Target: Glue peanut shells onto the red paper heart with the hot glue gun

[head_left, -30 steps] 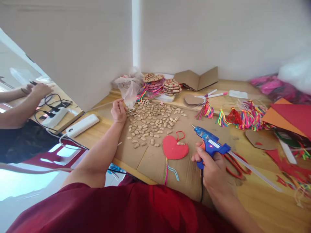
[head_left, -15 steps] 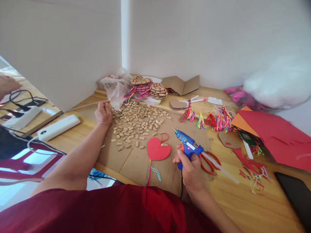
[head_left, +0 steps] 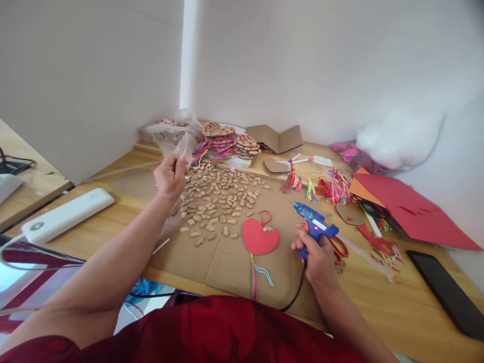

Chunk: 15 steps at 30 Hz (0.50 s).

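My right hand is wrapped round the handle of a blue glue gun, its nozzle pointing to the upper left and a clear glue stick jutting from its back. My left hand is closed on the edge of a thin clear plastic bag behind the peanuts. Many loose peanuts are spread over the cardboard sheet. Between the hands lies a red paper heart with a red loop on top, one peanut at its upper right and coloured strings below.
Peanut-covered hearts are stacked at the back. Tassels, a folded cardboard piece and red paper sheets lie to the right. Red-handled scissors lie behind the glue gun. A black phone and a white power strip flank the work area.
My left hand has risen from the table beside the peanuts, pulling the plastic bag's edge up. The view has shifted; my right hand still holds the glue gun beside the heart.
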{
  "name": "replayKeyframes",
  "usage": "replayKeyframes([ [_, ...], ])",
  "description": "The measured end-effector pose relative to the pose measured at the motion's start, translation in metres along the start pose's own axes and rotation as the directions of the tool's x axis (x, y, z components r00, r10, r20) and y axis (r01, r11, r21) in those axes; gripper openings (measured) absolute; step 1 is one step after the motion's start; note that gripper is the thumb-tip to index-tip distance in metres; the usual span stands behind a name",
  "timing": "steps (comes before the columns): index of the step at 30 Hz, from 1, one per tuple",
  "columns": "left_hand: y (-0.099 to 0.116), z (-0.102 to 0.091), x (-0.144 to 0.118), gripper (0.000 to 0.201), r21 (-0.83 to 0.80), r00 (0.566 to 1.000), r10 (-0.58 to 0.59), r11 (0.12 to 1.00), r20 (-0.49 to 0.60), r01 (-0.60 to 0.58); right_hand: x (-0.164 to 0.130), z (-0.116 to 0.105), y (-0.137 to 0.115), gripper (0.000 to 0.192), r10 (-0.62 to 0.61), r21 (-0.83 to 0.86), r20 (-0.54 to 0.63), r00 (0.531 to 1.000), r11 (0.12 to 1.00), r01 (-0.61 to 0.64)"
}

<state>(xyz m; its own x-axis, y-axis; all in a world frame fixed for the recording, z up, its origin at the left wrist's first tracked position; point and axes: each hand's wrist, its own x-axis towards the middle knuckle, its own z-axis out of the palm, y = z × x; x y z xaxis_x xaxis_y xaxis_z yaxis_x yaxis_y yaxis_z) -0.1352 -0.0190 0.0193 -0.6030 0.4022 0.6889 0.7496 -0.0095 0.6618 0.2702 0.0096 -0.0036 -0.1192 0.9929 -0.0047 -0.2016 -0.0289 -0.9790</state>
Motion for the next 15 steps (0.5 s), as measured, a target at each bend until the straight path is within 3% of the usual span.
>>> replayKeyframes([
  [5, 0.012, 0.002, 0.019, 0.031, -0.179, 0.999, 0.008, 0.984, -0.039, -0.015, 0.001, 0.002, 0.001, 0.031, -0.027, -0.028, -0.029, 0.999, 0.999, 0.026],
  [12, -0.018, 0.010, 0.006, 0.024, -0.199, 1.000, 0.018, 0.980, 0.024, -0.013, 0.001, 0.004, 0.002, 0.030, -0.080, -0.089, -0.062, 0.995, 0.993, 0.075],
  [15, -0.020, 0.010, 0.007, 0.024, -0.203, 0.999, 0.038, 0.979, 0.028, -0.031, 0.002, 0.004, 0.002, 0.030, -0.093, -0.093, -0.076, 0.993, 0.992, 0.086],
])
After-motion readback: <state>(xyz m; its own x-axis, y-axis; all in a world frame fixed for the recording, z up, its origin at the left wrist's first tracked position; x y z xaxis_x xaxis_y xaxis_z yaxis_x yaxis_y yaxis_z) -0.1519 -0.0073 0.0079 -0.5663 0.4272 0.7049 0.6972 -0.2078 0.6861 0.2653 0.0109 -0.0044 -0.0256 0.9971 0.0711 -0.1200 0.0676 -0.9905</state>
